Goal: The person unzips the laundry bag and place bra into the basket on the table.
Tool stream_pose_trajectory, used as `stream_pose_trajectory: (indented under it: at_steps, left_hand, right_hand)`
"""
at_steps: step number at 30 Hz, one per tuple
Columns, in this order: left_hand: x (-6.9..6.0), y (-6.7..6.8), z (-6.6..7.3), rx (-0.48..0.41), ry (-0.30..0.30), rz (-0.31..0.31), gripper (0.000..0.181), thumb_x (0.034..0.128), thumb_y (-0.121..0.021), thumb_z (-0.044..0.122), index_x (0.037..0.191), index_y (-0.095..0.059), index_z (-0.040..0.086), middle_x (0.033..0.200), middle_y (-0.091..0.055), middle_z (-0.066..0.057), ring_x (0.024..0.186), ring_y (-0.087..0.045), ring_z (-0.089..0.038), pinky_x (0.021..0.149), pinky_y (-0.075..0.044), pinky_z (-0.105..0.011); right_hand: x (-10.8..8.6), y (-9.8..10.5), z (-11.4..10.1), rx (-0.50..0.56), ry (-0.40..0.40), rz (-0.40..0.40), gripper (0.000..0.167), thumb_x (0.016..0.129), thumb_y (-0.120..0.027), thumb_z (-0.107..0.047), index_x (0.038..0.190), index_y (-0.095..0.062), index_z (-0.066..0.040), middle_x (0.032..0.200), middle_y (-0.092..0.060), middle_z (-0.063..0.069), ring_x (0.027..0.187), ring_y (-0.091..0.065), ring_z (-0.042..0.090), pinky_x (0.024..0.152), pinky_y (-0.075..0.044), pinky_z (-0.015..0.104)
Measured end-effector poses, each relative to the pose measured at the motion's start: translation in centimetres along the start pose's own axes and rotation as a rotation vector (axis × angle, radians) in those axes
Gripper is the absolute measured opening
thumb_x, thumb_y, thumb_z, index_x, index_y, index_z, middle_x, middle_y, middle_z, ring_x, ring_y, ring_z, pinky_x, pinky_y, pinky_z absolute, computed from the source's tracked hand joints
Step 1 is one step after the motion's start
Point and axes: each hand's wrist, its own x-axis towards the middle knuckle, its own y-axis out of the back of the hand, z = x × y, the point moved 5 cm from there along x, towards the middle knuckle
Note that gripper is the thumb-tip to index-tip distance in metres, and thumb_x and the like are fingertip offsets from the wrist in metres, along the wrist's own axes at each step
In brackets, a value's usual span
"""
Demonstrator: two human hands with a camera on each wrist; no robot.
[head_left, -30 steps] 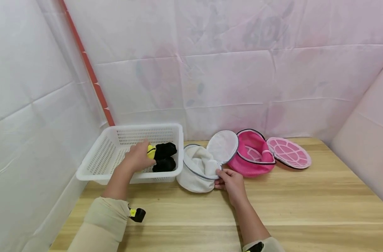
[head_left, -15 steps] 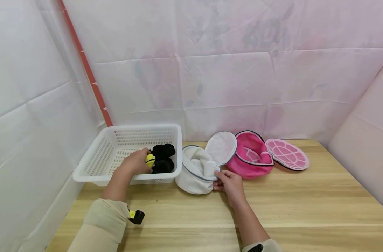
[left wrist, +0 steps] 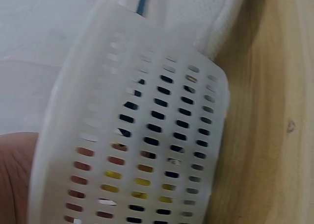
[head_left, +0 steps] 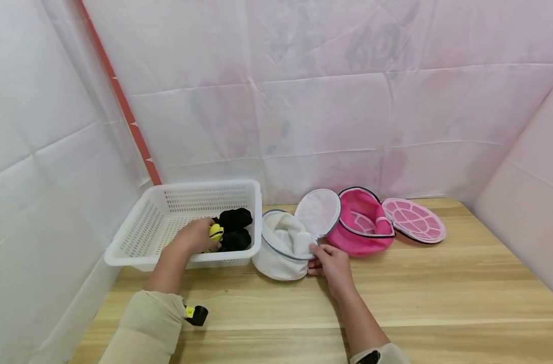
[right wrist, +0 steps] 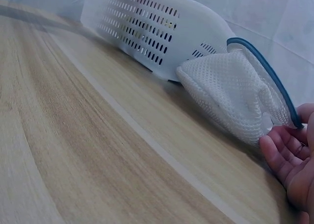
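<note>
My left hand (head_left: 191, 237) reaches into the white perforated basket (head_left: 208, 185), its fingers round a yellow rolled sock (head_left: 216, 232) with a black stripe; the fingertips are partly hidden. Beside it in the basket lie black rolled socks (head_left: 236, 219). In the left wrist view, the basket wall (left wrist: 103, 87) hides most of that hand, with yellow showing through its holes. To the right of the basket stands a white mesh laundry bag (head_left: 278, 267), unzipped. My right hand (head_left: 335, 265) pinches its blue-edged rim between thumb and fingers, as the right wrist view also shows.
The bag's round white lid (head_left: 317, 213) is folded back. Behind and right sits a pink mesh laundry bag (head_left: 360, 246), unzipped, its pink lid (head_left: 414, 220) flat on the wooden table (head_left: 440, 298). White sheeting (head_left: 322, 116) stands behind and at both sides.
My left hand has lowered into the basket and closed round the yellow sock, shifting it slightly down and left. The right hand has stayed on the white bag's rim.
</note>
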Motion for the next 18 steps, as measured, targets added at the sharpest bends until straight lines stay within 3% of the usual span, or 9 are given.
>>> stream_pose_trajectory:
  at_steps: [4, 9, 12, 18]
  left_hand:
    - [-0.4, 0.6, 0.3, -0.006, -0.011, 0.007, 0.065, 0.0832, -0.078, 0.028, 0.135, -0.052, -0.001, 0.116, -0.065, -0.015, 0.096, -0.062, -0.026, 0.080, -0.054, -0.044]
    - [-1.2, 1.1, 0.7, -0.015, -0.009, 0.034, 0.066, 0.0865, -0.074, 0.030, 0.140, -0.048, 0.001, 0.124, -0.062, -0.017, 0.104, -0.061, -0.029, 0.083, -0.053, -0.049]
    - [-1.6, 1.2, 1.0, -0.036, -0.021, 0.054, 0.064, 0.0888, -0.072, 0.031, 0.140, -0.048, 0.001, 0.123, -0.062, -0.016, 0.102, -0.060, -0.029, 0.081, -0.053, -0.048]
    - [-2.2, 1.1, 1.8, -0.047, -0.046, 0.130, 0.060, 0.0943, -0.064, 0.033, 0.143, -0.045, 0.003, 0.142, -0.051, -0.020, 0.128, -0.049, -0.041, 0.097, -0.045, -0.062]
  right_hand:
    - [0.0, 0.0, -0.2, -0.056, -0.036, -0.010, 0.034, 0.095, -0.064, -0.027, 0.102, -0.066, 0.006, 0.067, -0.063, 0.009, 0.053, -0.061, 0.017, 0.049, -0.057, 0.033]
    - [0.1, -0.4, -0.2, -0.091, -0.098, -0.104, 0.027, 0.097, -0.058, -0.025, 0.095, -0.062, 0.002, 0.071, -0.063, 0.010, 0.051, -0.063, 0.019, 0.048, -0.056, 0.032]
    - [0.2, -0.7, -0.1, -0.043, -0.106, -0.149, 0.025, 0.099, -0.056, -0.022, 0.104, -0.059, 0.002, 0.075, -0.066, 0.009, 0.060, -0.069, 0.021, 0.057, -0.060, 0.035]
    - [0.3, -0.6, -0.1, 0.000, -0.086, -0.136, 0.037, 0.101, -0.055, -0.026, 0.121, -0.053, 0.006, 0.083, -0.068, 0.008, 0.071, -0.073, 0.021, 0.066, -0.061, 0.036]
